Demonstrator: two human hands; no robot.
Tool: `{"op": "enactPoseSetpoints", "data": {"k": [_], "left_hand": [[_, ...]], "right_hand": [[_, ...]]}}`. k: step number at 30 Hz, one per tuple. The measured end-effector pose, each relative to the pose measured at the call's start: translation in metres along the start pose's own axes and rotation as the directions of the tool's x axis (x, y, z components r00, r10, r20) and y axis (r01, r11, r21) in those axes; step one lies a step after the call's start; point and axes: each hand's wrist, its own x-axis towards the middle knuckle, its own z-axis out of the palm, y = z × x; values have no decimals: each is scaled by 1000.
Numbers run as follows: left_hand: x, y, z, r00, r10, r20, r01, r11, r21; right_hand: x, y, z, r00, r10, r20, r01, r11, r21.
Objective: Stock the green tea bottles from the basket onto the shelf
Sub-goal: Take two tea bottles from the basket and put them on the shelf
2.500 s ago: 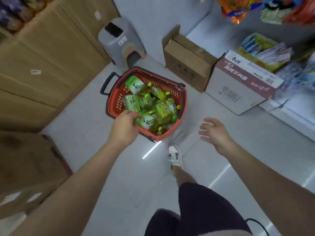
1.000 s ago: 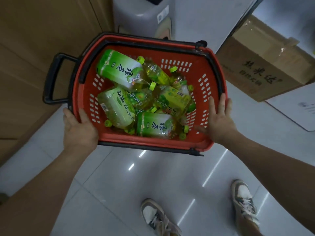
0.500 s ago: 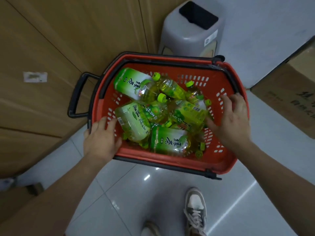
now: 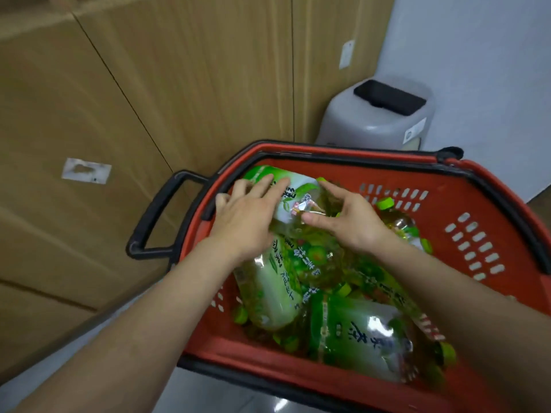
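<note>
The top green tea bottle (image 4: 293, 193) lies on its side at the far left end of the red basket (image 4: 465, 201), on top of the other green tea bottles (image 4: 343, 293). Its long axis runs roughly left to right, with the labelled body toward the basket's left wall and the neck end toward the right, under the right hand.

Half a second ago both hands were at the basket's near rim, the left on its outer edge and the right over the right side; now both have reached in to that top bottle, and the view has closed in.

The left hand (image 4: 247, 216) lies palm down on the bottle's labelled body, fingers (image 4: 269, 186) spread and stretched forward over it, laid on it rather than closed around it. The right hand (image 4: 351, 220) arches over the neck end, thumb and forefinger curled apart around it; whether they yet press on it cannot be told. Both forearms stretch forward over the near rim.

A grey bin (image 4: 378, 117) stands behind the basket, against wooden panels (image 4: 179, 73).
</note>
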Motion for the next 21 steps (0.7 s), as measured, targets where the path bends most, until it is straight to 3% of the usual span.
{"op": "enactPoseSetpoints", "data": {"k": [5, 9, 12, 14, 18, 21], "left_hand": [[21, -11, -9, 993, 111, 51, -109, 993, -37], [18, -18, -8, 990, 137, -6, -138, 988, -68], [-1, -17, -12, 974, 162, -161, -208, 919, -333], [-21, -10, -21, 950, 108, -293, -234, 867, -440], [-54, 10, -40, 901, -144, -410, -137, 801, -582], [-66, 24, -40, 863, -330, -383, -6, 751, -660]], "right_hand": [[-6, 7, -9, 1000, -21, -18, 25, 953, 302], [-16, -23, -13, 955, -227, -190, 244, 967, 70], [-31, -59, -22, 906, -374, -198, 352, 926, -135], [-40, -80, -29, 861, -446, -243, 413, 893, -177], [-48, -106, -27, 818, -466, -337, 559, 783, 273], [-52, -95, -11, 924, -377, -68, 377, 862, 337]]}}
